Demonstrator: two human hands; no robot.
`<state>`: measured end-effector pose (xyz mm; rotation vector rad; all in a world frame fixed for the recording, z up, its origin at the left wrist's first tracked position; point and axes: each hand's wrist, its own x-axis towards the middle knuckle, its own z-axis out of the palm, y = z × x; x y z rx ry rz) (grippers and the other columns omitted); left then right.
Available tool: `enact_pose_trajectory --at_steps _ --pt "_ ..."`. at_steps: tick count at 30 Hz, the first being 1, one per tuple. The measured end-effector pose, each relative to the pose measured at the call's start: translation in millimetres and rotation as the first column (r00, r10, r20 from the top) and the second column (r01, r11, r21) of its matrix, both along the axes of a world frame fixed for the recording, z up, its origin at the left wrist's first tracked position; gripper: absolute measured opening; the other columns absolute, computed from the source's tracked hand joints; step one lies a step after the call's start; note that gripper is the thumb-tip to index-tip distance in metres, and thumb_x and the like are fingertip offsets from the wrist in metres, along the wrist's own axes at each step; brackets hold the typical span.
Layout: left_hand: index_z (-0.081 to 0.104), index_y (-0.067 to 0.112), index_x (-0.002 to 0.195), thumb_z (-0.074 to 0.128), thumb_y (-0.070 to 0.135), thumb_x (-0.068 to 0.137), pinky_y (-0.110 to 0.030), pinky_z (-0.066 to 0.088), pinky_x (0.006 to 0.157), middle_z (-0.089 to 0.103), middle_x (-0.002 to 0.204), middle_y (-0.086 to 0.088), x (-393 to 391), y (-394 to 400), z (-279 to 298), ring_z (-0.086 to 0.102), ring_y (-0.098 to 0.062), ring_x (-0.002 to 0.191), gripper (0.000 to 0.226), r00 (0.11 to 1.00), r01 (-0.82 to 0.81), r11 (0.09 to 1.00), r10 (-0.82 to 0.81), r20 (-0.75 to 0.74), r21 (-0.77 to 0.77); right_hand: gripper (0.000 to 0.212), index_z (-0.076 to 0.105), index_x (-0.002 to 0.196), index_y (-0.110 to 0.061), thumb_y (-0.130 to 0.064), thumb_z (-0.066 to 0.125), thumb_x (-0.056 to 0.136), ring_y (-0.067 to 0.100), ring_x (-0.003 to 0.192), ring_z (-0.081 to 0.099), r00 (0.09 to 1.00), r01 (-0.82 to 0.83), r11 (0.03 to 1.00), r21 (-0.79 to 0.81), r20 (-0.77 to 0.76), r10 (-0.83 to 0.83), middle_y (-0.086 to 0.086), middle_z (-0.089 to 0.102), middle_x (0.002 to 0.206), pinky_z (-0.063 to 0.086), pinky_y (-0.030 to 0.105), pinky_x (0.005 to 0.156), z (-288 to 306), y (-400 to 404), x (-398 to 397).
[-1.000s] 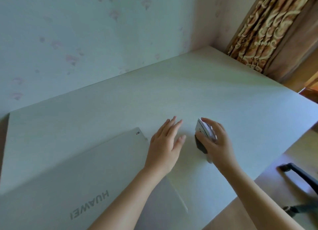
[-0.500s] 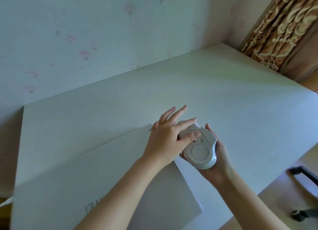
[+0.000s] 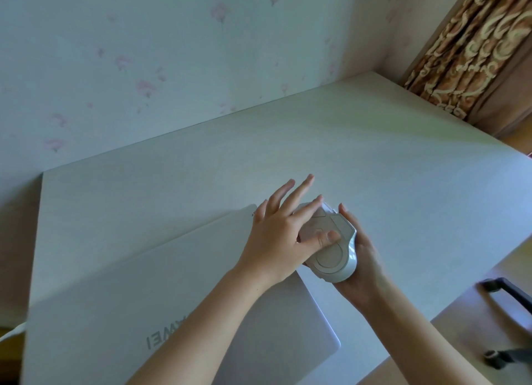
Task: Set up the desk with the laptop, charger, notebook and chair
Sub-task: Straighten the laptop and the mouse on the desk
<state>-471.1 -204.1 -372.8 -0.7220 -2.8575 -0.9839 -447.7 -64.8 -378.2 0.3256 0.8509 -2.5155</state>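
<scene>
A closed silver laptop (image 3: 138, 292) lies flat on the pale desk (image 3: 374, 165), at its near left. Just right of the laptop's far corner, my right hand (image 3: 364, 266) cups a white computer mouse (image 3: 331, 255) from below, its underside turned up. My left hand (image 3: 283, 235) rests over the mouse with the thumb pressed on its underside and the fingers spread above it. No charger or notebook is in view.
A black chair armrest (image 3: 506, 295) and part of the chair's base show at the lower right, beside the desk's near edge. A floral wallpapered wall runs along the desk's far side. A patterned brown curtain (image 3: 472, 50) hangs at the top right.
My right hand turned the mouse underside up and lifted it slightly. My left hand moved from the desk onto the mouse, thumb sliding along its underside.
</scene>
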Motion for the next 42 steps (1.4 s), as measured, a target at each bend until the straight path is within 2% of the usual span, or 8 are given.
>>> enact_pose_trajectory --at_steps 5,12,19,24,28,30,34,42 --pt "0.046 0.033 0.14 0.046 0.056 0.092 -0.036 0.009 0.113 0.001 0.158 0.025 -0.3 6.7 2.6 -0.006 0.004 0.141 0.053 0.997 -0.026 1.0 0.026 0.069 -0.001 0.051 0.059 0.125 -0.024 -0.048 0.049 0.081 0.027 0.101 0.066 1.0 0.015 0.998 0.065 -0.004 -0.015 0.011 0.065 0.118 0.052 0.045 0.084 -0.5 1.8 1.3" --pt "0.043 0.018 0.142 0.013 0.051 0.093 -0.042 0.018 0.116 0.004 0.16 0.017 2.3 22.3 -10.5 0.002 -0.007 0.146 0.066 0.999 -0.016 0.998 0.013 -0.048 -0.066 0.052 0.054 0.13 -0.017 -0.046 0.038 0.091 0.025 0.109 0.06 0.999 0.032 0.991 0.132 -0.018 -0.03 0.013 0.059 0.127 0.048 0.037 0.085 0.3 6.6 2.9" --pt "0.036 0.023 0.147 0.018 0.045 0.098 -0.031 0.01 0.115 0.007 0.16 0.016 1.8 19.1 -13.8 0.005 -0.008 0.146 0.057 0.994 -0.1 0.994 0.098 -0.049 -0.034 0.035 0.063 0.115 -0.018 -0.039 0.049 0.091 0.026 0.102 0.066 0.99 0.088 0.93 0.358 -0.138 -0.04 0.013 0.067 0.112 0.057 0.041 0.072 5.1 10.3 5.6" --pt "0.035 0.019 0.147 0.018 0.05 0.099 -0.04 0.022 0.112 0.022 0.158 0.007 8.4 -3.8 -30.4 0.022 -0.014 0.144 0.06 0.956 -0.244 0.949 0.201 -0.213 -0.2 0.032 0.057 0.113 -0.035 -0.04 0.066 0.083 0.018 0.095 0.065 0.948 0.306 0.569 0.763 -0.3 -0.107 -0.003 0.061 0.113 0.056 0.046 0.082 1.6 7.2 1.5" --pt "0.038 0.016 0.146 0.025 0.048 0.098 -0.05 0.031 0.108 0.031 0.155 0.002 6.4 -23.4 -49.1 0.032 -0.018 0.141 0.059 0.927 -0.345 0.87 0.256 -0.275 -0.353 0.04 0.057 0.112 -0.038 -0.045 0.071 0.075 0.011 0.093 0.059 0.841 0.529 -0.103 0.842 -0.505 0.194 -0.013 0.047 0.122 0.052 0.032 0.066 -10.1 9.2 -2.3" --pt "0.039 0.016 0.145 0.027 0.049 0.097 -0.052 0.031 0.108 0.034 0.154 0.002 5.9 -25.8 -53.4 0.034 -0.018 0.14 0.06 0.917 -0.377 0.851 0.289 -0.274 -0.365 0.042 0.059 0.11 -0.036 -0.043 0.074 0.072 0.02 0.095 0.059 0.795 0.598 -0.321 0.734 -0.494 0.352 -0.007 0.048 0.125 0.05 0.03 0.057 -18.4 8.6 -5.6" --pt "0.045 0.017 0.142 0.033 0.05 0.095 -0.052 0.031 0.108 0.038 0.152 0.002 4.4 -22.7 -58.5 0.037 -0.018 0.139 0.059 0.908 -0.409 0.839 0.335 -0.252 -0.359 0.042 0.062 0.106 -0.03 -0.036 0.077 0.068 0.03 0.091 0.061 0.764 0.636 -0.462 0.617 -0.423 0.486 0.004 0.055 0.121 0.04 0.027 0.051 -39.0 5.1 -13.3" --pt "0.057 0.014 0.132 0.034 0.053 0.092 -0.051 0.039 0.104 0.049 0.144 -0.001 4.5 -19.7 -60.3 0.044 -0.02 0.134 0.06 0.901 -0.432 0.839 0.383 -0.206 -0.331 0.03 0.066 0.104 -0.022 -0.035 0.063 0.077 0.029 0.087 0.064 0.782 0.623 -0.524 0.581 -0.436 0.446 0.006 0.06 0.115 0.044 0.028 0.052 -51.0 -2.8 -20.4"
